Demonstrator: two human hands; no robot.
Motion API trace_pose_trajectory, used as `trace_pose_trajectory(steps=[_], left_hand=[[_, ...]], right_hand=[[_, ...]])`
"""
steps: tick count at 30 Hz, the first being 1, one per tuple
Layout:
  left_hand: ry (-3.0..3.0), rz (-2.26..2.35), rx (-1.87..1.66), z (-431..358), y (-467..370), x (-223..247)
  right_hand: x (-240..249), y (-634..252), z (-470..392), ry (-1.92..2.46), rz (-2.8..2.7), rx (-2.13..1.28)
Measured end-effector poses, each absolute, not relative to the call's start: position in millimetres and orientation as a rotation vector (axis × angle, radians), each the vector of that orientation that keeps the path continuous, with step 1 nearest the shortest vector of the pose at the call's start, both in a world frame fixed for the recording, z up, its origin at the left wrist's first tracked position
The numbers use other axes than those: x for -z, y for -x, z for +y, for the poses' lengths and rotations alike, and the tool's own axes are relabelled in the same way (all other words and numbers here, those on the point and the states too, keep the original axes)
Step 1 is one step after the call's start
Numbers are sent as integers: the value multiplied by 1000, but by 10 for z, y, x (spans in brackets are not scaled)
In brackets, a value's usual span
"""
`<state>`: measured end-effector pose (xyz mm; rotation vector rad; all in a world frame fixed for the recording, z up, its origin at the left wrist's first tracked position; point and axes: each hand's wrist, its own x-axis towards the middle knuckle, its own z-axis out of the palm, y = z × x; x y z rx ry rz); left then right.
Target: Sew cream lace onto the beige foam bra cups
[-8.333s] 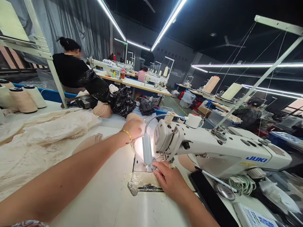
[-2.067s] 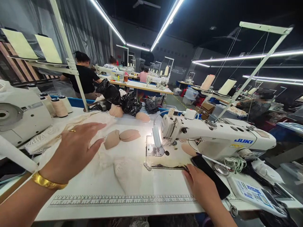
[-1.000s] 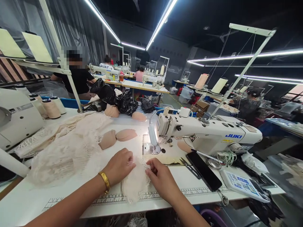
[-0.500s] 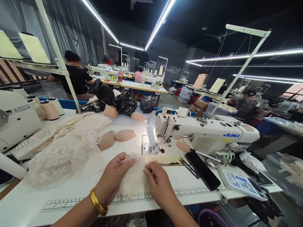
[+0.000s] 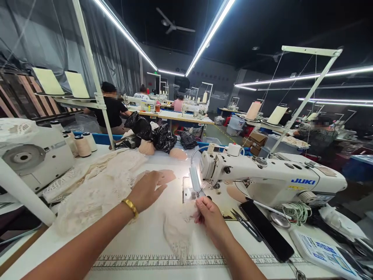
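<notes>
My right hand [image 5: 210, 214] pinches a piece of cream lace [image 5: 178, 229] between thumb and fingers, just in front of the needle area of the white sewing machine [image 5: 262, 175]. The lace hangs down over the tabletop towards the printed ruler. My left hand [image 5: 147, 190] is over the beige bra cups [image 5: 166, 177], thumb apart from the fingers; the nearer cups are mostly hidden beneath it. Left of that hand lies a heap of cream lace [image 5: 84, 206].
Thread snips [image 5: 246, 224] and a black phone [image 5: 266, 229] lie right of my right hand. A printed ruler [image 5: 140, 262] runs along the front edge. Thread cones [image 5: 83, 144] stand at left, black plastic bags [image 5: 164, 138] behind. Other people sit at machines farther back.
My left hand has let go of the lace and moved left and forward onto the bra cups. My right hand keeps the lace, now nearer the needle area. The view has shifted.
</notes>
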<state>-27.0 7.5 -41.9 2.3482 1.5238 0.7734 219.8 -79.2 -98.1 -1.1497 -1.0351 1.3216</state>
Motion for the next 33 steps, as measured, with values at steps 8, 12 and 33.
trace_pose_trajectory(steps=[8, 12, 33], left_hand=[[-2562, 1666, -280, 750, 207, 607], [-2592, 1700, -181, 755, 166, 625], [-2353, 1323, -426, -475, -16, 254]], right_hand=[[1130, -2243, -759, 1170, -1176, -1213], [1118, -2256, -735, 1183, -1211, -1213], [1034, -2255, -864, 1081, -1282, -1244]])
